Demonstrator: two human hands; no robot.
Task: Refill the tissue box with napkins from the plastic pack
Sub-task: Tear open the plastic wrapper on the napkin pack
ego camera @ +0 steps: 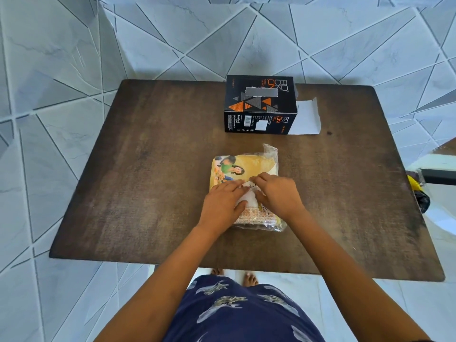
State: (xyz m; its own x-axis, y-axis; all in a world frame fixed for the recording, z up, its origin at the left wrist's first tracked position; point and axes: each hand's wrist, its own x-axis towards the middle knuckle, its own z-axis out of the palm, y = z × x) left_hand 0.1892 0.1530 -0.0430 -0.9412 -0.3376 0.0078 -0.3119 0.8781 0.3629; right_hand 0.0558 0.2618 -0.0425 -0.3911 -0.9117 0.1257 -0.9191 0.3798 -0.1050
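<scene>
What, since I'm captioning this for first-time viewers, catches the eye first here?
At the middle of the dark wooden table, the left hand presses on the yellow plastic napkin pack while the right hand pinches its wrapper. Behind it, toward the far edge, stands the black-and-orange tissue box, its white end flap folded open to the right.

On top of the black tissue box (pixel 259 102): big stacked brand letters, white then orange, last pair readable as "ON"; alongside, tiny "INFINITY". Same logo repeated smaller on the near side, beside a barcode (pixel 247 120), a blank white label (pixel 262 125) and unreadably small print. On the plastic pack (pixel 246 166): no legible lettering.
</scene>
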